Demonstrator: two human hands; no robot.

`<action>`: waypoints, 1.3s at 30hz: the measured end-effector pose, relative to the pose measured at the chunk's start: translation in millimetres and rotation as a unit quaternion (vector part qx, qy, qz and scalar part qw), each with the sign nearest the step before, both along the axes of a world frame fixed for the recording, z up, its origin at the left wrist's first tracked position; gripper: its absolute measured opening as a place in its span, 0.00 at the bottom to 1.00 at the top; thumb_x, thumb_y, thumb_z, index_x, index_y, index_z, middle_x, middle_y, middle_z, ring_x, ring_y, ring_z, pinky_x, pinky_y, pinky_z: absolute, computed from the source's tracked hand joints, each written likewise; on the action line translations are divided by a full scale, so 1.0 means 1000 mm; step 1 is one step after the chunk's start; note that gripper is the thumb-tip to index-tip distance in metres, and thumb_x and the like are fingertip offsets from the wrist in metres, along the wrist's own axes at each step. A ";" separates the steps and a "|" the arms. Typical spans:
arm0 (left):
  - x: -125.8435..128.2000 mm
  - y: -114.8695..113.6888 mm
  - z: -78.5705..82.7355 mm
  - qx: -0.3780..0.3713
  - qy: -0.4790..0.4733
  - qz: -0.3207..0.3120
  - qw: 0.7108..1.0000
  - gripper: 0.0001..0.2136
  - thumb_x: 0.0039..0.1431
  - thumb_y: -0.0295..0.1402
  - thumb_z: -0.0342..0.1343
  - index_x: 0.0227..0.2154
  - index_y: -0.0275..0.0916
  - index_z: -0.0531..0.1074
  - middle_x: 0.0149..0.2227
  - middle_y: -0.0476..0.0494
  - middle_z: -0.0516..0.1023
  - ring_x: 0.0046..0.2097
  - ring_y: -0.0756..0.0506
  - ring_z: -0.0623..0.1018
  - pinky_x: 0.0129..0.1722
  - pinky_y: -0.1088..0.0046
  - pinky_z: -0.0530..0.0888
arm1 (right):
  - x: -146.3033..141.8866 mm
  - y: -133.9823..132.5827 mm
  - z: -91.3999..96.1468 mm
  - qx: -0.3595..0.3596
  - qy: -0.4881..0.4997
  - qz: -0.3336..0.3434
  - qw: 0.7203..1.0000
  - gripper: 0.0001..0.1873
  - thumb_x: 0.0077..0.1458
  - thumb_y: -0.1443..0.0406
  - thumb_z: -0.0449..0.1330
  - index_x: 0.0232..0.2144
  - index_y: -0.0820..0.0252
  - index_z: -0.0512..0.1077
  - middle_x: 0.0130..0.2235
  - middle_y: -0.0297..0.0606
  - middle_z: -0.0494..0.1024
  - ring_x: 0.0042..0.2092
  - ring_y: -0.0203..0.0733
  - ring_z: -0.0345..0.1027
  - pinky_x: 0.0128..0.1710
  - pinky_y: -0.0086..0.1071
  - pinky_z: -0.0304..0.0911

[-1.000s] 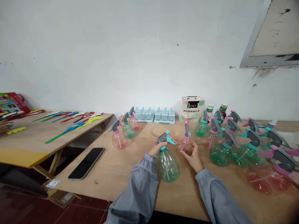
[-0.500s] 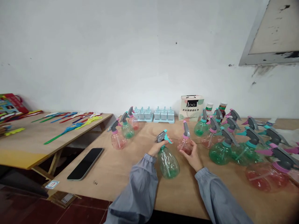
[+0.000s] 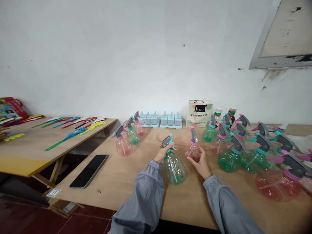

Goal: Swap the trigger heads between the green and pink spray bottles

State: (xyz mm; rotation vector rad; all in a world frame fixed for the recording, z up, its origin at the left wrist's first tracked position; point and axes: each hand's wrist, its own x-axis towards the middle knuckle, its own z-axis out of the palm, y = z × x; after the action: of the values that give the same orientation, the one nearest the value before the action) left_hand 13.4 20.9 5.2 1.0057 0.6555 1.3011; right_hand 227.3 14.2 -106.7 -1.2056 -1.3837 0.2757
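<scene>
My left hand [image 3: 162, 154] is closed around the neck of a green spray bottle [image 3: 175, 169], which has a grey and turquoise trigger head and a little green liquid at the bottom. That bottle leans, its head to the left. My right hand [image 3: 200, 163] wraps the side of a pink spray bottle [image 3: 191, 151] with reddish liquid and a grey and pink head; it stands upright. Left of my hands are a pink spray bottle [image 3: 123, 146], a green spray bottle [image 3: 133, 136] and another pink one [image 3: 139, 127] behind.
Several green spray bottles [image 3: 229, 159] and pink spray bottles [image 3: 279, 187] crowd the right side. Along the wall stand light blue ice-pop moulds [image 3: 171, 121], a paper bag [image 3: 199, 113] and two capped bottles. A phone [image 3: 89, 171] lies left. Another table [image 3: 80, 143] holds colourful hand-shaped items.
My left hand has tipped the green bottle's head slightly left and up. My right hand and the pink bottle stay nearly where they were.
</scene>
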 end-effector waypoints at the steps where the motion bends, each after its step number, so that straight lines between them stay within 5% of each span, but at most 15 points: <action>1: 0.000 -0.001 0.001 0.010 -0.006 -0.006 1.000 0.21 0.32 0.45 0.73 0.27 0.37 0.74 0.25 0.46 0.80 0.39 0.39 0.83 0.47 0.62 0.75 | 0.000 0.000 0.000 0.000 0.000 0.000 1.000 0.47 0.46 0.42 0.65 0.59 0.60 0.56 0.56 0.53 0.67 0.58 0.58 0.64 0.59 0.56 0.60; 6: 0.000 -0.006 0.001 0.063 -0.035 -0.035 0.997 0.23 0.37 0.43 0.72 0.36 0.37 0.77 0.35 0.42 0.83 0.45 0.40 0.82 0.53 0.61 0.73 | 0.000 -0.001 0.000 0.002 0.003 0.001 1.000 0.47 0.46 0.42 0.65 0.59 0.60 0.56 0.56 0.52 0.66 0.59 0.58 0.63 0.59 0.55 0.59; 12: -0.001 -0.002 0.000 0.069 0.046 0.073 0.994 0.18 0.40 0.47 0.70 0.27 0.38 0.75 0.23 0.48 0.78 0.34 0.44 0.81 0.46 0.64 0.75 | 0.000 0.000 -0.001 0.007 -0.003 -0.008 1.000 0.47 0.45 0.41 0.65 0.58 0.59 0.57 0.56 0.52 0.68 0.58 0.58 0.65 0.58 0.56 0.61; 16: -0.016 -0.011 0.009 0.120 0.140 0.056 0.981 0.22 0.43 0.45 0.69 0.39 0.38 0.79 0.39 0.42 0.84 0.45 0.41 0.81 0.55 0.61 0.73 | -0.001 -0.001 0.000 0.009 0.000 0.000 1.000 0.47 0.46 0.40 0.64 0.59 0.59 0.56 0.55 0.52 0.69 0.56 0.57 0.67 0.57 0.54 0.63; 20: -0.062 -0.031 0.023 0.137 0.232 0.201 0.942 0.22 0.45 0.45 0.68 0.42 0.38 0.79 0.43 0.41 0.83 0.49 0.38 0.80 0.55 0.58 0.73 | -0.002 -0.002 0.001 0.001 0.005 0.004 1.000 0.47 0.46 0.40 0.64 0.59 0.60 0.56 0.55 0.52 0.70 0.56 0.56 0.68 0.56 0.53 0.64; 24: -0.141 -0.054 0.027 0.076 0.327 0.397 0.855 0.22 0.42 0.47 0.68 0.37 0.38 0.80 0.37 0.44 0.83 0.46 0.36 0.80 0.52 0.56 0.75 | -0.001 -0.002 -0.001 -0.006 0.010 0.004 1.000 0.48 0.45 0.39 0.64 0.59 0.59 0.56 0.56 0.53 0.70 0.57 0.57 0.67 0.57 0.53 0.63; 29: -0.217 -0.070 0.014 0.059 0.321 0.503 0.800 0.23 0.36 0.47 0.70 0.34 0.35 0.80 0.33 0.44 0.81 0.42 0.37 0.80 0.51 0.55 0.75 | 0.000 -0.002 -0.001 -0.017 0.014 0.008 1.000 0.49 0.45 0.40 0.64 0.60 0.60 0.55 0.57 0.54 0.68 0.58 0.58 0.66 0.58 0.54 0.62; 39: -0.249 -0.031 0.000 0.137 0.269 0.607 0.736 0.26 0.38 0.47 0.68 0.38 0.35 0.77 0.32 0.45 0.77 0.39 0.41 0.78 0.50 0.56 0.75 | 0.000 -0.002 0.001 -0.024 0.009 0.001 1.000 0.50 0.44 0.39 0.64 0.59 0.60 0.56 0.57 0.55 0.68 0.59 0.59 0.65 0.59 0.55 0.60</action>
State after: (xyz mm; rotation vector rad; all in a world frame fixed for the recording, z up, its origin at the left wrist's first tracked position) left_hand -235.7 -10.6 5.1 1.2345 1.8097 2.2973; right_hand 227.2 11.9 -106.2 -1.2389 -1.3700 0.3215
